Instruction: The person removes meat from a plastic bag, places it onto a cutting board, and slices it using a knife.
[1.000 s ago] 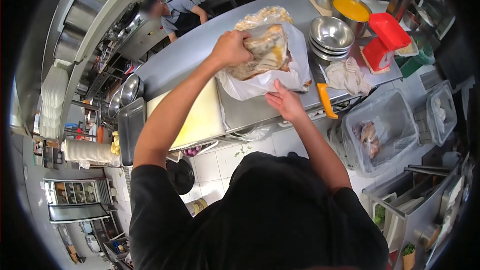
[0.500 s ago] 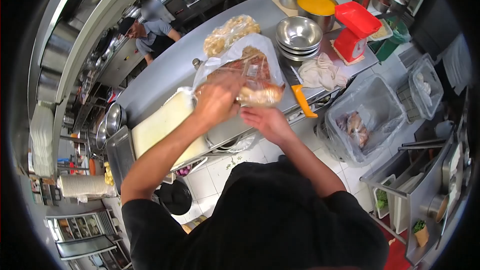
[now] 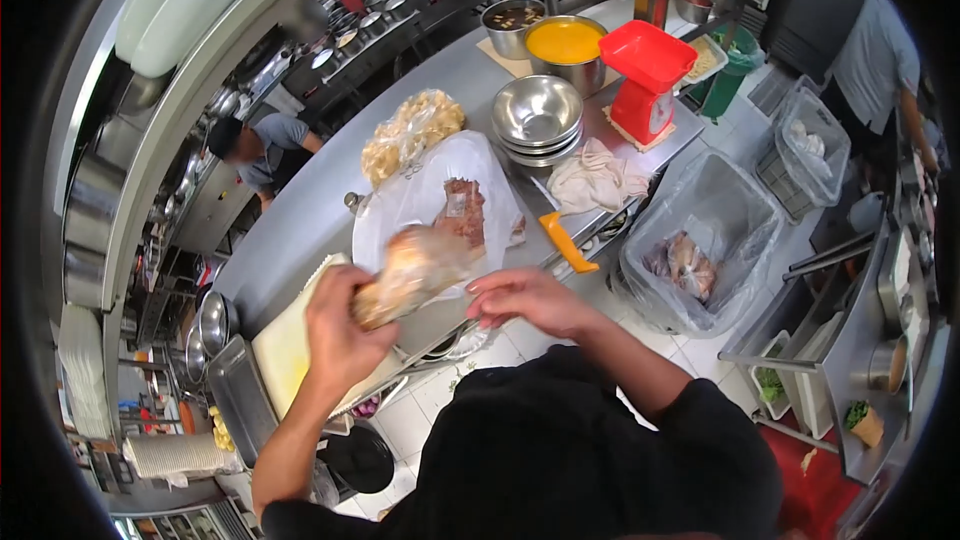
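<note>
My left hand (image 3: pixel 345 325) is closed around one end of a plastic-wrapped piece of meat (image 3: pixel 425 265), blurred by motion and held over the counter's near edge. My right hand (image 3: pixel 525 302) is to the right of it, fingers stretched out and apart from the packet, holding nothing. Behind both hands, a large clear plastic bag (image 3: pixel 395 215) lies spread on the counter, with more reddish-brown meat (image 3: pixel 463 220) in or under it. A white cutting board (image 3: pixel 285 350) lies below my left hand, partly hidden by the arm.
An orange-handled knife (image 3: pixel 568 243) lies at the counter edge beside a cloth (image 3: pixel 597 178). Stacked steel bowls (image 3: pixel 537 112), a red scale (image 3: pixel 645 90), an orange-filled pot (image 3: pixel 565 43) and a bagged pale food (image 3: pixel 415 130) stand behind. A lined bin (image 3: pixel 745 210) is right. Co-workers stand nearby.
My left hand has lifted the wrapped meat out from the bag and swung it left and nearer. My right hand has drawn apart from it. The view has shifted.
</note>
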Available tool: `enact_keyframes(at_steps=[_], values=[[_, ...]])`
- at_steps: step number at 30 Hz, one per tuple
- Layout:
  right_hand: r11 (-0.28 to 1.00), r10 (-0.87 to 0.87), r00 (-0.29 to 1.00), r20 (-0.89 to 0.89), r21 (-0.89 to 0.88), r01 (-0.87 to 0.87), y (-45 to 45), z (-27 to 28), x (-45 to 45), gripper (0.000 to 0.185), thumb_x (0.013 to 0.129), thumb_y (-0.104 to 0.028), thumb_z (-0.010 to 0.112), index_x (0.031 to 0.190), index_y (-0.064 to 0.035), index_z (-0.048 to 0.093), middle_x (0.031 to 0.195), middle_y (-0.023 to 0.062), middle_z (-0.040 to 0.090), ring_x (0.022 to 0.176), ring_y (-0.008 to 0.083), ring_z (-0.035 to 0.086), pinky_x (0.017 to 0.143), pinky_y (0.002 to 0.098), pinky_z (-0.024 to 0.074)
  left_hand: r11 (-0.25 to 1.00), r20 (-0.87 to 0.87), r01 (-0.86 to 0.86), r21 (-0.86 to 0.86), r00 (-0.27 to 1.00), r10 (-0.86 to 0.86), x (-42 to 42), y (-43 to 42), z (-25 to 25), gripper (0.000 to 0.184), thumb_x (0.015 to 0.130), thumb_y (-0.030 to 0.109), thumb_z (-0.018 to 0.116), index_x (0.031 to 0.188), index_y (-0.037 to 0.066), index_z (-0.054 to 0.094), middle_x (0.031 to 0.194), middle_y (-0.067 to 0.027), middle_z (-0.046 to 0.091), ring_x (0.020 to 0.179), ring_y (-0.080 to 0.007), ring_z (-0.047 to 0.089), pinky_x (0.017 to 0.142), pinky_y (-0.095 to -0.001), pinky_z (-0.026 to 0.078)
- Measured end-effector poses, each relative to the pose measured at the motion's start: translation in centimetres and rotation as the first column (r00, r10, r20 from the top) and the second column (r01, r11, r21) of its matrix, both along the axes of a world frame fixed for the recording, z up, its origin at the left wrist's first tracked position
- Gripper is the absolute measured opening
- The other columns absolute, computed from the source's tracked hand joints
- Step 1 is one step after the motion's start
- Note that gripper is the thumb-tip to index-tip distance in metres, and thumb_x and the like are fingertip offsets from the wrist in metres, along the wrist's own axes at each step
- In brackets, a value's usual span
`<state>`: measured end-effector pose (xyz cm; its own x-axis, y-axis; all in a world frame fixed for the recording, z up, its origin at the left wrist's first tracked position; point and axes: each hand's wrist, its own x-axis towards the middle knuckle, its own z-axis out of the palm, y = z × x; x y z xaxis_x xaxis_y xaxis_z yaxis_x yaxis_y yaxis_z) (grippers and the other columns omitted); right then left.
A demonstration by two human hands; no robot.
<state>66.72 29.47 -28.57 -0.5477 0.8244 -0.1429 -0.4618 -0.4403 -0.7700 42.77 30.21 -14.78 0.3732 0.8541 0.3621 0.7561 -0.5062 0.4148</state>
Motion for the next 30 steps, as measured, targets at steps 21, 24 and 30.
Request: enact_keyframes(at_steps=[21,24,30], values=[[0.475,-0.701,0.411,0.584,-0.048,0.879,-2.4,-10.5,15.8,0.027,0.082,-0.003,0.055,0.109,0.0021,0.057,0.081,0.0089,0.066,0.066,0.0149,0.062,0.058,0.0261,0.048,0.504,0.482,-0.335,-0.796,0.151,0.863,-42.5,-5.3,-19.9,0.01,0.067,0.012,0.063,0.074,0.005,0.062,0.074,-0.005,0.057,0.067,-0.0222,0.054,0.058,-0.0358,0.044],[0.465,-0.698,0.38,0.606,-0.02,0.885,-2.5,-11.1,16.8,0.027,0.082,-0.004,0.054,0.108,0.0025,0.057,0.08,0.0095,0.066,0.063,0.0158,0.061,0.054,0.0269,0.0475,0.37,0.364,-0.303,-0.878,0.078,0.928,-45.2,-8.0,-22.0,0.024,0.066,0.017,0.068,0.083,0.002,0.061,0.08,-0.0075,0.057,0.072,-0.0241,0.056,0.059,-0.0397,0.047],[0.494,-0.718,0.264,0.644,0.204,0.845,3.1,-12.5,23.2,0.03,0.082,-0.004,0.053,0.11,0.0032,0.061,0.078,0.0107,0.066,0.061,0.0142,0.059,0.052,0.0264,0.0456,0.16,0.186,-0.982,-0.1,0.14,0.973,-35.6,-7.6,-14.7,0.042,0.083,0.02,0.066,0.117,-0.002,0.057,0.108,-0.0132,0.059,0.101,-0.0236,0.059,0.083,-0.0366,0.05]])
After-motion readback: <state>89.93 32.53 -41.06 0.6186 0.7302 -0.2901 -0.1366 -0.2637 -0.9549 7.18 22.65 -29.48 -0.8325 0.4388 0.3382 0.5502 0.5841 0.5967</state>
